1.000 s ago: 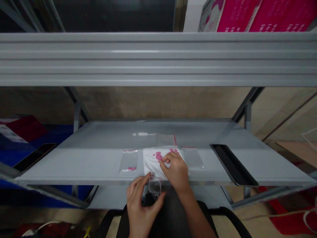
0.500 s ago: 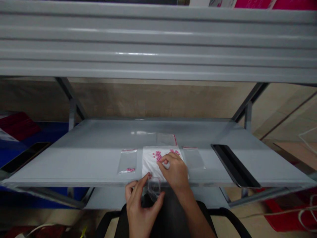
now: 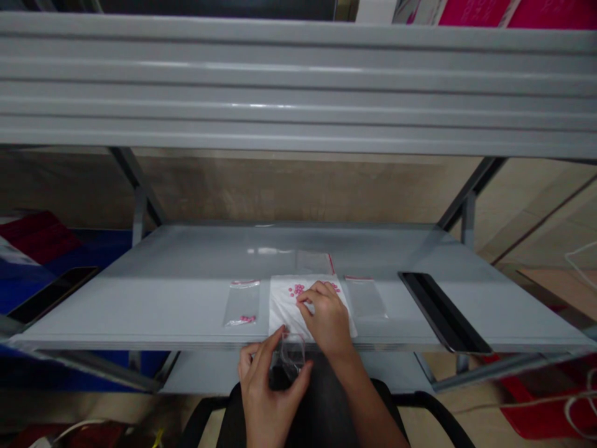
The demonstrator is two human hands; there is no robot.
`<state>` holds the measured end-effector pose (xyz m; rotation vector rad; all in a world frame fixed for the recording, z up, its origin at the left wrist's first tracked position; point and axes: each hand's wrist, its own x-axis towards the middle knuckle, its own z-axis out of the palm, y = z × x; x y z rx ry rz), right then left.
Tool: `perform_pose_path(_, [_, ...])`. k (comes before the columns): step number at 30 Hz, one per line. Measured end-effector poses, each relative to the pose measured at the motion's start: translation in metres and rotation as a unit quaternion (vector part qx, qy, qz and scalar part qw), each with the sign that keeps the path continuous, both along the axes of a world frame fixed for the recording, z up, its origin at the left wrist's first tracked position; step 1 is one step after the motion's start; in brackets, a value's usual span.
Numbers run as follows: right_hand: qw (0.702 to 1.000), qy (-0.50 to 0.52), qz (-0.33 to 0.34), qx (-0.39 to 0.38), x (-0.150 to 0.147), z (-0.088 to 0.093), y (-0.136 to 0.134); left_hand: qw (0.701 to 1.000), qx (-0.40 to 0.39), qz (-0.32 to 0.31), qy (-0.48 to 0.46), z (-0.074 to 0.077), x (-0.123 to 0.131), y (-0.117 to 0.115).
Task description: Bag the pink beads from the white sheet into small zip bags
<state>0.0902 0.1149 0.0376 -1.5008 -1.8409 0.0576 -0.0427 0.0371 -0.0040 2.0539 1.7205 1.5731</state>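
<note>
From my remote seat, I see my left hand (image 3: 268, 392) closed in a pinch, thumb against curled fingers, on a small clear plastic zip bag (image 3: 292, 356), which sits just past the front edge of the grey metal shelf (image 3: 140, 311); my right hand (image 3: 329, 320) rests curled on a white sheet (image 3: 284, 308), and I cannot tell whether its fingertips (image 3: 303, 297) have hold of any of the round pink beads (image 3: 296, 289) just beyond them; a flat clear bag with a red top strip (image 3: 241, 305) lies left of the grip, a few beads in its lower part, and a similar flat clear bag (image 3: 366, 297) lies just right of my right hand; further right sits a long black tray (image 3: 443, 311); a light pinch suits thin film, which creases under force, and slow fingertips suit beads that may roll; the magenta boards (image 3: 476, 12) high beyond the shelf carry lettering, none of it readable here.
</note>
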Motion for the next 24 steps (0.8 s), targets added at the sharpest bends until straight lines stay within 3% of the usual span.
perform_pose_path(10, [1.000,0.026,-0.001,-0.002,-0.004,0.007,0.001,1.000,-0.004,0.004,-0.001,0.001,0.001,0.001])
perform_pose_path(15, [0.970,0.187,0.148,-0.056,0.005,0.022,-0.023,0.999,-0.028,-0.005,-0.018,0.002,0.001,0.002])
perform_pose_path(19, [0.953,0.208,0.198,-0.099,0.012,0.025,-0.040,0.998,-0.042,-0.010,-0.046,0.003,0.001,0.002])
perform_pose_path(22, [0.955,0.215,0.184,-0.086,0.016,0.016,-0.035,0.997,-0.046,-0.012,-0.056,0.004,0.002,0.002])
perform_pose_path(24, [0.970,0.203,0.125,-0.043,0.018,0.007,-0.026,0.997,-0.049,-0.013,-0.061,0.005,0.002,0.002])
